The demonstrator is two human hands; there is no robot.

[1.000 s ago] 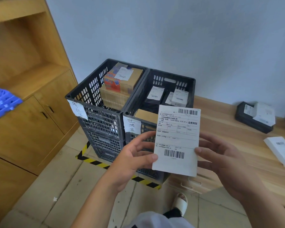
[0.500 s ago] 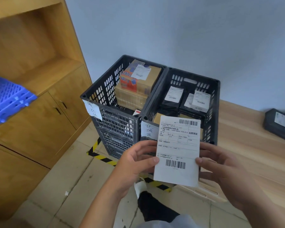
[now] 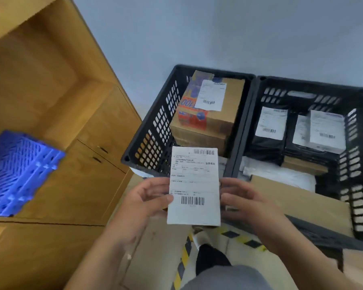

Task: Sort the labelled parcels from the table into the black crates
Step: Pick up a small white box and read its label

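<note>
I hold a flat white parcel (image 3: 194, 186) with a barcoded shipping label in front of me, label facing up. My left hand (image 3: 149, 200) pinches its left edge with the thumb on top. My right hand (image 3: 244, 200) grips its right edge from behind. Just beyond it stand two black crates side by side. The left crate (image 3: 155, 130) holds stacked brown cardboard boxes with a label on top. The right crate (image 3: 358, 164) holds black labelled bags, a white bag and a brown box.
A wooden cabinet (image 3: 76, 164) with doors stands at the left, with a blue plastic crate (image 3: 17, 172) beside it. Yellow-black tape (image 3: 183, 260) marks the tiled floor under the crates. My leg and shoe (image 3: 210, 256) show below the parcel.
I have stepped closer to the crates and look more steeply down into them. The parcel stays held in both hands, now over the near rim between the crates. The table has left the view.
</note>
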